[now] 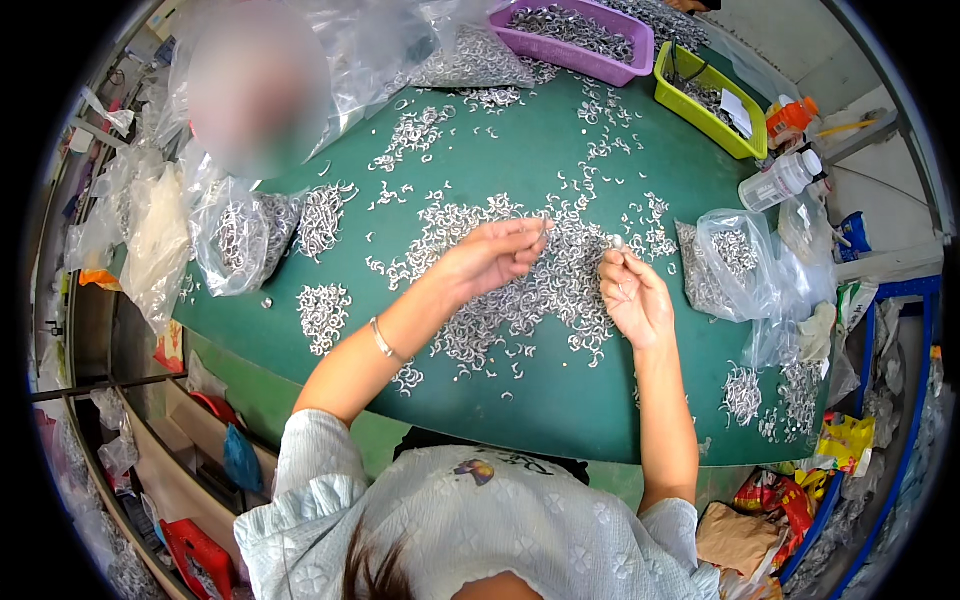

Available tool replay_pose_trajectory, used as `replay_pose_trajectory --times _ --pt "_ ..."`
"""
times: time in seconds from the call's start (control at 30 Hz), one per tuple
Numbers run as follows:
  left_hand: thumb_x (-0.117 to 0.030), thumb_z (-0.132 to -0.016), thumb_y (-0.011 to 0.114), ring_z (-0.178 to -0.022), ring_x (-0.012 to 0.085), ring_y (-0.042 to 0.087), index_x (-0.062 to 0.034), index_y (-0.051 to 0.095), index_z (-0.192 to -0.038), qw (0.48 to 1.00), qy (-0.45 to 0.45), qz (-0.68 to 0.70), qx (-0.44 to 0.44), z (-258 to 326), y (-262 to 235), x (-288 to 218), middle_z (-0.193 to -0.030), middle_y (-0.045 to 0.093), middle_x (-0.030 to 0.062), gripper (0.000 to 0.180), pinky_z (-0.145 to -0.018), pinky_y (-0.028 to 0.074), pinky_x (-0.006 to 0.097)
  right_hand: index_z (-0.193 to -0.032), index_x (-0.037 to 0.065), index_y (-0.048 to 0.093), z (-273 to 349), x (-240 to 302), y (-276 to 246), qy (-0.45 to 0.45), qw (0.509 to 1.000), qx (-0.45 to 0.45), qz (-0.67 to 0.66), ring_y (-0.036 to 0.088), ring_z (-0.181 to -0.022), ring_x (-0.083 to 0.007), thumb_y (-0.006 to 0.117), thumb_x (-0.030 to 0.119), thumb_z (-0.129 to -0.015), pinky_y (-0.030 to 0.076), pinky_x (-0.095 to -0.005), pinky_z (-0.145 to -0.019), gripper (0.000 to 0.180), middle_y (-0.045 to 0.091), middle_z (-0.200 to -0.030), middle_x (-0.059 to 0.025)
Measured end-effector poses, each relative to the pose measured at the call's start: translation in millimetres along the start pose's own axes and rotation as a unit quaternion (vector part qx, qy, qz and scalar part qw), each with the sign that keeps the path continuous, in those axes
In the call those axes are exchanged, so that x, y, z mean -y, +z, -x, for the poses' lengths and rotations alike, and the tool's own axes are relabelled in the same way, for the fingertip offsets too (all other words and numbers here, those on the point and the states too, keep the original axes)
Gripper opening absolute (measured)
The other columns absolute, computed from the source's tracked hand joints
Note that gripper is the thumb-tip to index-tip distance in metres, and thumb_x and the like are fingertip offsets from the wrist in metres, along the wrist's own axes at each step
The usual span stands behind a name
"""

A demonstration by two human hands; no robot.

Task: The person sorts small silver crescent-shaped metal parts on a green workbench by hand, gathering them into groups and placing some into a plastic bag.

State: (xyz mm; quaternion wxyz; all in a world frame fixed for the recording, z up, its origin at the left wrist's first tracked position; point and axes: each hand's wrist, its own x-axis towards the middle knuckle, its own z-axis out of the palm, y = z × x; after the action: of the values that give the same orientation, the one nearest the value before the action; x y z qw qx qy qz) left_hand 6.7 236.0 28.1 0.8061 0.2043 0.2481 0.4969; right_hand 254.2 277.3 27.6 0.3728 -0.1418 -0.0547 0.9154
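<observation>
A broad heap of small silver C-shaped metal pieces [495, 305] lies on the green tabletop [400, 360]. Over the heap's middle, my left hand [495, 258] is closed in a pinch, thumb and forefinger together, and what lies between the tips is too small to make out. My right hand [637, 295] is at the heap's right edge, palm partly turned up. Its thumb and forefinger grip a small silver metal piece [616, 241] that shows above the tips. The two hands are apart.
Small piles of metal pieces [324, 318] lie on both sides. Clear plastic bags of pieces stand left [240, 240] and right [735, 255]. At the back are a purple basket [575, 55], a yellow-green basket [710, 120] and a white bottle [780, 182]. A person's blurred head [258, 90] is across the table.
</observation>
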Motion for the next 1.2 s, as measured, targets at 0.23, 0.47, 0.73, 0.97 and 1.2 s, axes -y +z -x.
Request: replay_pose_trajectory --times 0.23,0.47,0.73,0.97,1.2 --pt "0.006 -0.086 0.051 -0.085 0.0133 0.055 0.0015 0.052 -0.127 0.999 0.009 0.034 -0.037 45 5 22 -0.098 0.057 0.0051 0.041 -0.075 0.047 0.026 -0.084 0.008 0.052 -22 4 13 -0.048 0.941 -0.095 0.322 0.035 -0.051 -0.0072 0.06 0.022 -0.094 0.027 -0.0221 -0.043 0.019 0.041 -0.062 0.0037" --pt "-0.002 -0.089 0.055 -0.095 0.0153 0.057 0.0017 0.058 -0.119 0.993 0.011 0.066 -0.094 62 13 46 -0.103 0.06 0.0064 0.03 -0.083 0.047 0.028 -0.084 0.003 0.068 -78 -26 17 -0.169 0.282 -0.258 0.908 0.066 -0.073 -0.0353 0.072 0.029 -0.081 0.051 -0.0437 -0.064 0.026 0.068 -0.073 -0.0155" --pt "-0.013 -0.097 0.051 -0.057 0.0042 0.031 -0.0037 0.063 -0.108 0.992 -0.031 0.082 -0.092 75 17 48 -0.066 0.034 -0.0064 0.018 -0.046 0.027 0.02 -0.074 0.0 0.066 -66 -7 13 -0.169 0.541 -0.218 0.795 0.057 -0.051 -0.0148 0.073 0.02 -0.078 0.044 -0.0314 -0.052 0.021 0.06 -0.055 -0.0065" --pt "-0.014 -0.097 0.051 -0.054 0.0035 0.036 -0.0011 0.061 -0.114 0.983 -0.043 0.019 -0.18 68 38 47 -0.072 0.049 -0.0035 0.023 -0.045 0.026 0.019 -0.075 0.0 0.063 -27 -12 21 -0.187 0.621 -0.184 0.739 0.032 -0.047 -0.0031 0.07 0.011 -0.082 0.025 -0.0257 -0.043 0.015 0.04 -0.049 0.0057" --pt "-0.02 -0.092 0.063 -0.056 0.0009 0.04 -0.0041 0.064 -0.106 0.951 0.044 -0.208 -0.227 65 44 58 -0.074 0.052 -0.0054 0.021 -0.045 0.031 0.018 -0.078 0.002 0.063 9 -57 46 -0.139 0.683 -0.117 0.707 0.031 -0.05 0.0003 0.067 0.007 -0.086 0.022 -0.0205 -0.044 0.01 0.041 -0.055 0.0096"
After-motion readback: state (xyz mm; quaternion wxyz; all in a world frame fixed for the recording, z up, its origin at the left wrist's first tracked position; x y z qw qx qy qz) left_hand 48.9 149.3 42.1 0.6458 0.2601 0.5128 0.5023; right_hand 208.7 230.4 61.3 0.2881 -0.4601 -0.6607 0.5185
